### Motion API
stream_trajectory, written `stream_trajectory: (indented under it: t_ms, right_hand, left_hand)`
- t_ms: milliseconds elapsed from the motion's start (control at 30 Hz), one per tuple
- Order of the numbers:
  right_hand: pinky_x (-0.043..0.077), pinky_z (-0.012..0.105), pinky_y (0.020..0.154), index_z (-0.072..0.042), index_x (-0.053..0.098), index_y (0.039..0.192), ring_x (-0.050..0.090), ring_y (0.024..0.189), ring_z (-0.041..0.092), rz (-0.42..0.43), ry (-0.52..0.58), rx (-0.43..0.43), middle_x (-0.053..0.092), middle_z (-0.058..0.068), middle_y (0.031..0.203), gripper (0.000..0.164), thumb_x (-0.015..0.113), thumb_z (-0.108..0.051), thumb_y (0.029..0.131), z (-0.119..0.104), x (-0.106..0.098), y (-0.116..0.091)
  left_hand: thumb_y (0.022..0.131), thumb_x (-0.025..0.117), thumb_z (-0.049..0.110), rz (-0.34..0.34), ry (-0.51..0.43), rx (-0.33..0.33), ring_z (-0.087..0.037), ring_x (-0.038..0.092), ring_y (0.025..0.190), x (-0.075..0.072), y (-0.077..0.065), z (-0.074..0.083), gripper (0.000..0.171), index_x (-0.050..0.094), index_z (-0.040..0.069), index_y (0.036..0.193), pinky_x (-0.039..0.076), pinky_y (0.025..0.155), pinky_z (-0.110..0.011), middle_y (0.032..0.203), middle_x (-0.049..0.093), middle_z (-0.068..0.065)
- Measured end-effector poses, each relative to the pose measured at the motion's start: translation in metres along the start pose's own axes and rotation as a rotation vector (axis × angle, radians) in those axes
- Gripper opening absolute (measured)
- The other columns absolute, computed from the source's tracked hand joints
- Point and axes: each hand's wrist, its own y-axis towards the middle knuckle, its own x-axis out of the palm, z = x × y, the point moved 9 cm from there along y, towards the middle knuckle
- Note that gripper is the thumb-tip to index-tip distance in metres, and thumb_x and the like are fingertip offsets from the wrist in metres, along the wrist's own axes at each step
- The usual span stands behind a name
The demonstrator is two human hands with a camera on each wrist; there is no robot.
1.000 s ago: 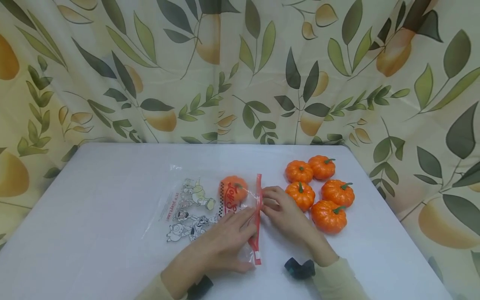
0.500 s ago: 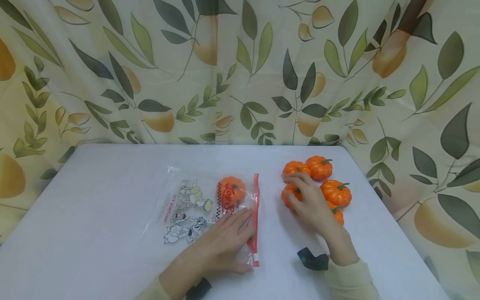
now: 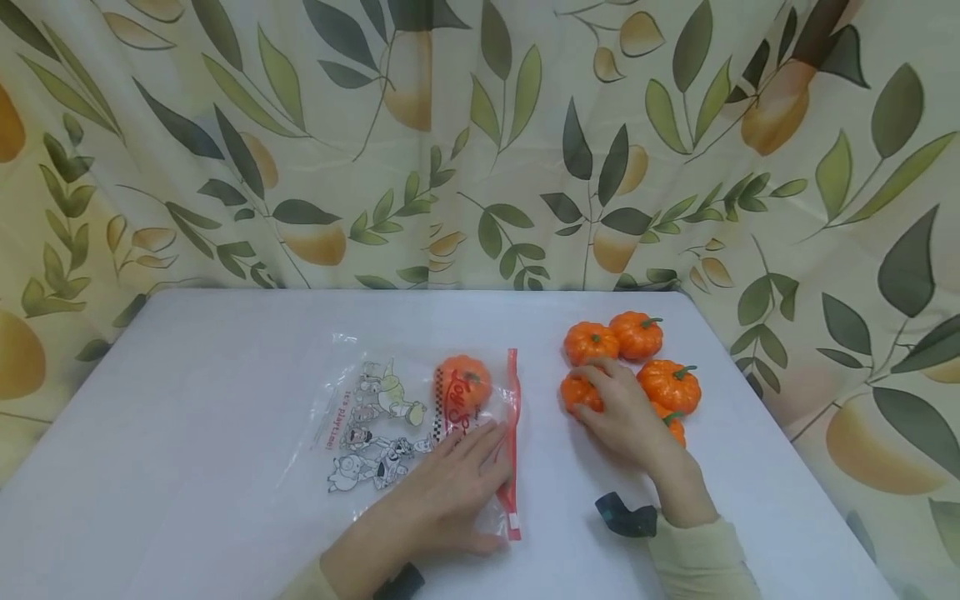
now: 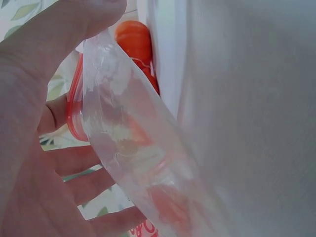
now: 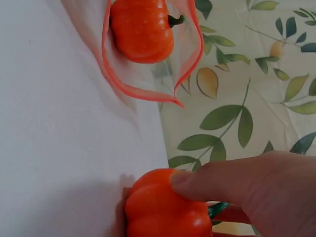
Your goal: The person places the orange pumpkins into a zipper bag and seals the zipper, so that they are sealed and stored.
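Observation:
A clear zip bag (image 3: pixel 375 417) with red print and cartoon figures lies flat on the table, its red-edged mouth toward the right. Inside it sits one small orange toy pumpkin (image 3: pixel 463 382). My left hand (image 3: pixel 446 487) rests on the bag near the mouth, fingers extended; in the left wrist view the clear film passes between thumb and fingers. To the right, my right hand (image 3: pixel 630 412) grips another pumpkin (image 3: pixel 579 394), the thumb on its side in the right wrist view. There the bag's red rim (image 5: pixel 140 93) gapes around the pumpkin within.
Several more orange pumpkins with green stems, among them one at the back (image 3: pixel 637 335) and one to the right (image 3: pixel 670 384), surround the right hand. The white table (image 3: pixel 187 417) ends at a leaf-and-fruit patterned curtain (image 3: pixel 480 150). Each wrist wears a black strap piece.
My right hand has left the red edge of the bag, moved right to the pumpkins and taken hold of the nearest one. The left hand has stayed on the bag.

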Motion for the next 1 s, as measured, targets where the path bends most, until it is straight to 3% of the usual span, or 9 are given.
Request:
stream_trajectory:
  t_ms: [233,400,667,1000]
  right_hand:
    - [0.049,0.058,0.1,-0.005,0.065,0.124,0.05,0.12,0.038,0.072,-0.028,0.004,0.058,0.018,0.129,0.044,0.075,-0.028,0.088,-0.0039,-0.004,0.0009]
    - [0.05,0.06,0.098,-0.006,0.06,0.132,0.046,0.124,0.039,0.013,-0.044,0.033,0.055,0.02,0.135,0.049,0.069,-0.031,0.092,-0.0012,-0.0035,-0.0019]
    - [0.042,0.065,0.105,-0.013,0.049,0.144,0.037,0.14,0.038,-0.122,0.077,0.0,0.037,0.013,0.154,0.057,0.067,-0.014,0.089,-0.0011,0.0042,-0.0057]
    - [0.043,0.063,0.105,-0.016,0.058,0.136,0.042,0.133,0.036,-0.11,0.082,-0.029,0.048,0.011,0.143,0.048,0.072,-0.018,0.089,-0.0018,0.0031,-0.0041]
  left_hand:
    - [0.082,0.07,0.061,0.016,-0.011,0.004,-0.026,0.023,0.153,0.0008,-0.0004,0.0043,0.06,0.053,0.026,0.128,0.031,0.119,-0.052,0.165,0.024,-0.005]
    - [0.081,0.07,0.061,0.029,0.003,0.004,-0.026,0.023,0.153,0.0,0.0001,0.0058,0.064,0.053,0.024,0.13,0.032,0.119,-0.052,0.165,0.023,-0.006]
    - [0.081,0.071,0.061,0.004,-0.011,-0.007,-0.026,0.023,0.153,0.002,-0.0001,0.0052,0.066,0.052,0.023,0.131,0.031,0.12,-0.051,0.166,0.021,-0.005]
    - [0.08,0.071,0.06,0.012,0.0,-0.001,-0.026,0.023,0.153,0.002,0.0002,0.0051,0.065,0.052,0.023,0.13,0.032,0.119,-0.052,0.166,0.021,-0.006]
